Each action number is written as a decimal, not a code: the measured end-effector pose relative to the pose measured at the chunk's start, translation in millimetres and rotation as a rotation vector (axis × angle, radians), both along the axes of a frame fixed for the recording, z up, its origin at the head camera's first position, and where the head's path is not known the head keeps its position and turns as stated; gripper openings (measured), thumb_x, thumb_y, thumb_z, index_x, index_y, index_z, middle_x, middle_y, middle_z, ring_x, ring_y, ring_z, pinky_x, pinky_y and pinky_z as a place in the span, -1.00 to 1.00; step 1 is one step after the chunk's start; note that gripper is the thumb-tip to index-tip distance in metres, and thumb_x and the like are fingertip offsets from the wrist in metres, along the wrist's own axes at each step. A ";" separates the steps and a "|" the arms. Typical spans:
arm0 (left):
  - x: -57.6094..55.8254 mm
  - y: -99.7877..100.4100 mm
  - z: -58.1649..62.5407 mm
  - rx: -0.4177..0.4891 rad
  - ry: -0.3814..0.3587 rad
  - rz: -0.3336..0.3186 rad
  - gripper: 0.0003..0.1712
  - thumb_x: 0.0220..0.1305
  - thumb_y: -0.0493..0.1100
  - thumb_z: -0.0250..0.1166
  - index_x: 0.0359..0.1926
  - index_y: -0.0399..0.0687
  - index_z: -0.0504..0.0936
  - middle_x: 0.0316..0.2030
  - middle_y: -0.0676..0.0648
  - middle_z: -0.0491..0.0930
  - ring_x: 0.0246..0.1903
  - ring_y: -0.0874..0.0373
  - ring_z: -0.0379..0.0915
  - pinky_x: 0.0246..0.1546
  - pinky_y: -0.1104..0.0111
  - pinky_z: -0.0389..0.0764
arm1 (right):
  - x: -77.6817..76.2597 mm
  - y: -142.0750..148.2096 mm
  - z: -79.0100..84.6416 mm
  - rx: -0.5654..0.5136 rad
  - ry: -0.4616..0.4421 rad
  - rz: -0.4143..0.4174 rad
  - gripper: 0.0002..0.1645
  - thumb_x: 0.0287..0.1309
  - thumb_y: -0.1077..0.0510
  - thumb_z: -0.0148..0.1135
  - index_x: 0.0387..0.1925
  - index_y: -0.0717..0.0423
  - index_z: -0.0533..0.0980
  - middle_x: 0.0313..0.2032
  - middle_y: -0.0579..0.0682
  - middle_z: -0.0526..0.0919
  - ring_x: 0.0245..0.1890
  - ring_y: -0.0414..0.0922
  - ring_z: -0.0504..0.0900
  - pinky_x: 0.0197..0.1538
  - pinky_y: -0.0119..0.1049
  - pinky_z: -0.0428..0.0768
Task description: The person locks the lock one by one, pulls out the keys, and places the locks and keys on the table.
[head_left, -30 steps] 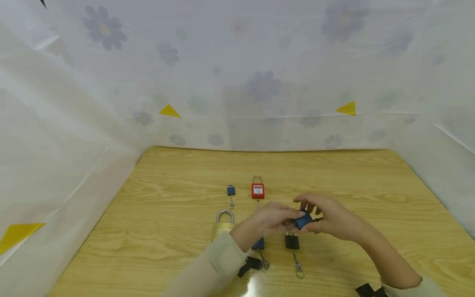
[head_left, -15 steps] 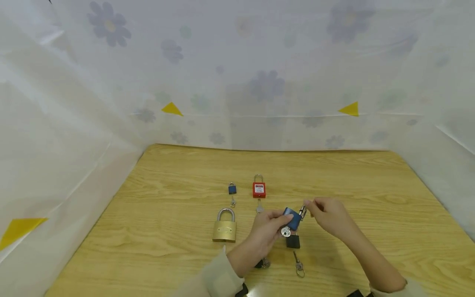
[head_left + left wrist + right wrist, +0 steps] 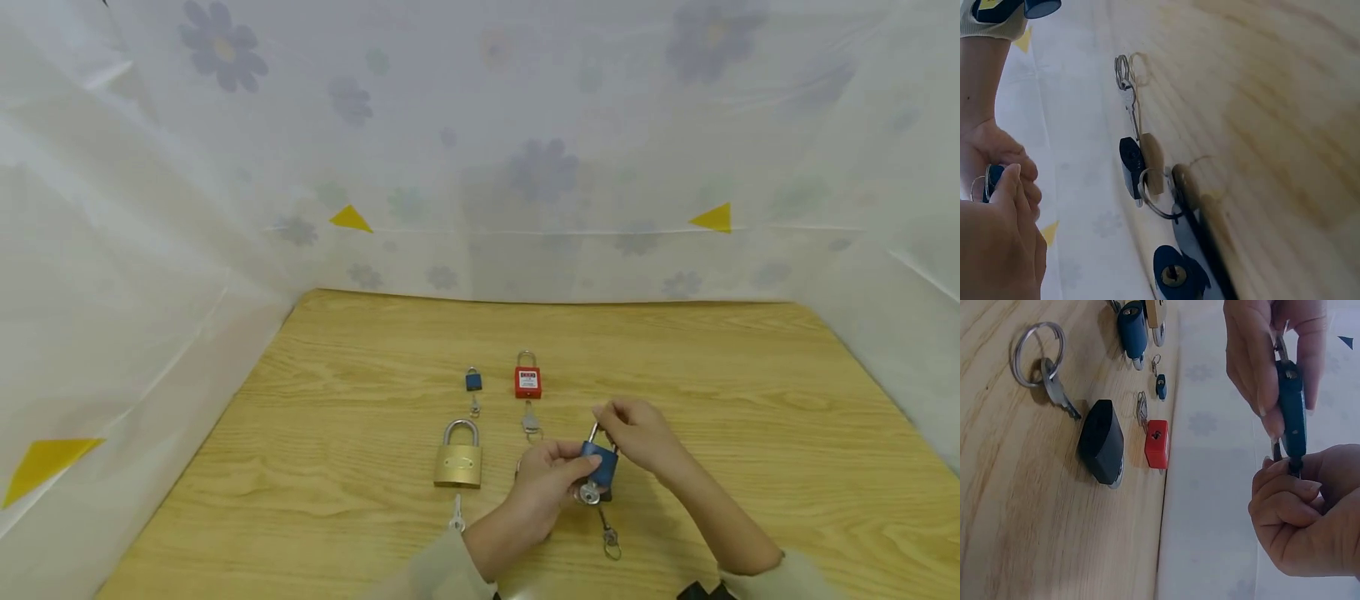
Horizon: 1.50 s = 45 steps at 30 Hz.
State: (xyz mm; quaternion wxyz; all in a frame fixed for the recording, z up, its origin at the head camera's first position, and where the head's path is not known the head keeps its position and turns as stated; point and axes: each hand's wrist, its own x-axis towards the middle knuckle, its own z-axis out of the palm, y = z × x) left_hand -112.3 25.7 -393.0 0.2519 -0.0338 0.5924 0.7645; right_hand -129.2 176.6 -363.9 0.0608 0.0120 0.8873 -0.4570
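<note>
My left hand (image 3: 543, 483) holds a blue padlock (image 3: 600, 468) by its body, thumb across the front. A key (image 3: 589, 493) on a ring sits at the padlock's lower end, and the right wrist view shows that key (image 3: 1280, 347) at the end held by the left fingers. With its fingertips, my right hand (image 3: 639, 435) pinches the metal shackle (image 3: 594, 432) at the top. Whether the shackle is latched cannot be told, since fingers cover part of it. Just below and behind the held padlock lies a black padlock (image 3: 1102, 444), mostly hidden in the head view.
On the wooden table (image 3: 315, 400) lie a brass padlock (image 3: 457, 465), a red padlock (image 3: 528, 382) and a small blue padlock (image 3: 473, 381), each with a key below. Another blue padlock (image 3: 1132, 330) and a ringed key (image 3: 610, 540) lie near. White sheeting (image 3: 420, 167) surrounds the table.
The blue padlock has swung from tilted to nearly upright and come slightly nearer. My right hand has moved left and now has its fingertips on top of the shackle.
</note>
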 end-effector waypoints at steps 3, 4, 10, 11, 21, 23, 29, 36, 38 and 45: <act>0.5 -1.3 -1.2 0.041 -0.015 -0.030 -0.71 0.20 -0.32 0.22 -0.08 -0.41 0.47 -0.14 -0.25 0.63 -0.19 0.04 0.63 -0.19 0.40 0.65 | -0.3 -3.1 -0.9 -0.051 0.049 0.008 -0.66 0.32 0.08 0.02 -0.51 0.22 0.37 -0.67 -0.09 0.35 -0.72 -0.26 0.19 -0.66 -0.44 0.21; 0.6 -1.6 -1.5 0.051 -0.013 -0.038 -0.69 0.21 -0.32 0.21 -0.06 -0.44 0.47 -0.12 -0.28 0.62 -0.17 0.00 0.63 -0.16 0.37 0.65 | -0.5 -4.0 -1.2 -0.068 0.060 0.011 -0.67 0.32 0.08 0.03 -0.49 0.23 0.38 -0.67 -0.09 0.35 -0.72 -0.27 0.19 -0.66 -0.45 0.22; -0.1 -3.4 -1.0 0.029 0.031 -0.068 -0.66 0.22 -0.29 0.22 -0.04 -0.46 0.51 -0.13 -0.29 0.63 -0.14 -0.07 0.62 -0.14 0.30 0.64 | 0.4 -7.7 -4.8 -0.153 0.118 0.027 -0.74 0.29 0.14 0.07 -0.38 0.30 0.45 -0.61 -0.06 0.40 -0.66 -0.28 0.27 -0.63 -0.45 0.30; -0.2 -3.8 -0.9 0.018 0.044 -0.066 -0.66 0.22 -0.28 0.22 -0.04 -0.45 0.52 -0.14 -0.29 0.64 -0.15 -0.06 0.63 -0.15 0.31 0.65 | 0.9 -8.4 -5.6 -0.173 0.133 0.027 -0.74 0.28 0.14 0.08 -0.36 0.32 0.46 -0.61 -0.06 0.40 -0.66 -0.28 0.28 -0.63 -0.45 0.31; 2.1 -7.7 1.3 0.060 0.170 0.009 -0.71 0.19 -0.30 0.25 -0.11 -0.46 0.57 -0.20 -0.34 0.64 -0.20 -0.04 0.64 -0.20 0.32 0.65 | 7.0 -24.4 -7.3 -0.414 0.350 -0.026 -0.83 0.22 0.28 0.12 -0.41 0.38 0.44 -0.61 -0.22 0.41 -0.65 -0.31 0.28 -0.60 -0.46 0.33; 2.8 -8.4 2.2 0.068 0.193 0.017 -0.71 0.19 -0.31 0.24 -0.12 -0.47 0.57 -0.21 -0.35 0.64 -0.22 -0.05 0.65 -0.23 0.34 0.66 | 6.9 -29.1 -7.5 -0.463 0.379 -0.048 -0.85 0.21 0.31 0.11 -0.45 0.33 0.44 -0.63 -0.22 0.39 -0.66 -0.31 0.25 -0.62 -0.44 0.28; 4.5 -8.1 5.4 0.052 0.239 0.047 -0.73 0.16 -0.32 0.26 -0.16 -0.47 0.59 -0.26 -0.37 0.64 -0.26 -0.07 0.65 -0.34 0.43 0.66 | 5.9 -43.1 -10.8 -0.620 0.407 -0.166 -0.69 0.17 0.39 0.09 -0.62 0.03 0.40 -0.73 -0.23 0.29 -0.71 -0.36 0.21 -0.68 -0.37 0.17; 6.9 -5.7 4.8 0.034 0.237 0.069 -0.76 0.12 -0.37 0.27 -0.19 -0.48 0.60 -0.28 -0.37 0.65 -0.27 -0.07 0.66 -0.36 0.43 0.66 | 6.6 -50.3 -12.7 -0.719 0.402 -0.209 -0.56 0.12 0.49 -0.08 -0.76 0.09 0.16 -0.80 -0.24 0.19 -0.77 -0.35 0.12 -0.73 -0.26 0.00; 7.7 -5.6 4.2 0.024 0.240 0.066 -0.76 0.11 -0.38 0.27 -0.19 -0.48 0.61 -0.29 -0.37 0.65 -0.28 -0.07 0.66 -0.38 0.44 0.66 | 7.0 -51.7 -13.5 -0.723 0.398 -0.224 -0.56 0.08 0.51 -0.10 -0.78 0.12 0.11 -0.81 -0.23 0.18 -0.78 -0.34 0.12 -0.74 -0.31 0.03; 9.4 -6.4 3.7 0.010 0.264 0.052 -0.77 0.09 -0.42 0.24 -0.21 -0.50 0.60 -0.29 -0.38 0.64 -0.25 -0.08 0.64 -0.36 0.47 0.65 | 9.2 -55.9 -17.3 -0.638 0.334 -0.300 -0.60 -0.06 0.53 -0.09 -0.84 0.22 0.12 -0.83 -0.22 0.17 -0.78 -0.35 0.13 -0.71 -0.50 0.12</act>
